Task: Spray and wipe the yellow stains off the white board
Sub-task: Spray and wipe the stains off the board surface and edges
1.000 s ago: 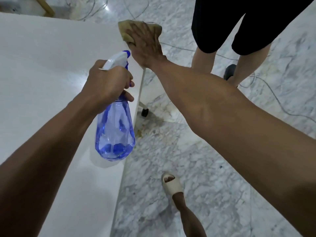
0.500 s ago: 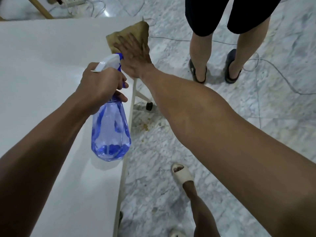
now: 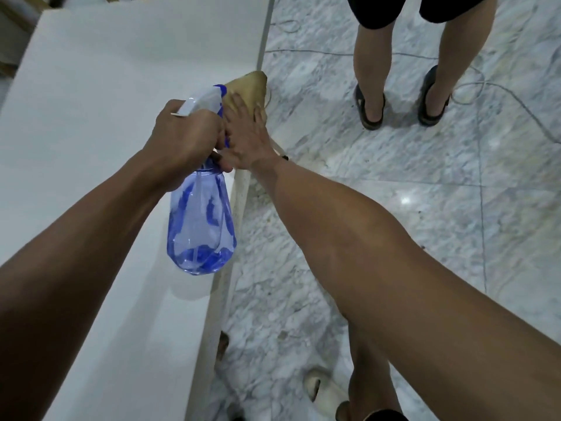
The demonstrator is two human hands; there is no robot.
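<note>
- Yellowish cloth (image 3: 247,86), soft and limp, lies at the right edge of the white board (image 3: 106,123); the right hand (image 3: 246,138) presses it flat with straight fingers, which looks the best hold for wiping.
- Left hand (image 3: 185,138) grips the neck of the blue spray bottle (image 3: 200,223) above the board.
- Little liquid shows, so it's probably light; thin plastic, maybe slippery when wet.
- No stains visible from here.
</note>
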